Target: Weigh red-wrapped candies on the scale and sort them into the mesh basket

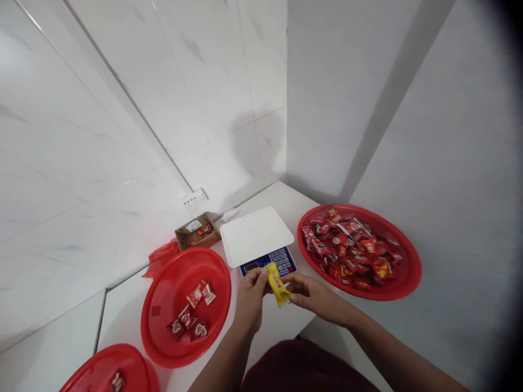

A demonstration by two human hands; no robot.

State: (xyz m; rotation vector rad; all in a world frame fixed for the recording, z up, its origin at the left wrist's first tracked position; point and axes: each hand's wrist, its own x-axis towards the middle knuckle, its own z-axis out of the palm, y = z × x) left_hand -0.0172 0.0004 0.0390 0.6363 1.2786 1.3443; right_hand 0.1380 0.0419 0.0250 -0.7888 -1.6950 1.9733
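Observation:
A yellow wrapped candy (pixel 278 284) is held up in front of the scale's keypad, tilted, with printed lettering on its wrapper. My left hand (pixel 252 296) pinches its upper left end between thumb and fingers. At its lower right end, my right hand (pixel 309 295) has thumb and fingers closed on the wrapper. Just behind my hands stands a digital weighing scale (pixel 257 235) with a bare white pan and a blue keypad, partly covered by the candy and my fingers.
To the right, a red basket (pixel 415 277) is heaped with red-wrapped candies. Another red basket (pixel 153 305) at left holds several candies; a third (pixel 85 373) is cut off at the lower left. A cardboard box (pixel 180 239) and red plastic bag (pixel 161 260) lie near the wall socket (pixel 194 198).

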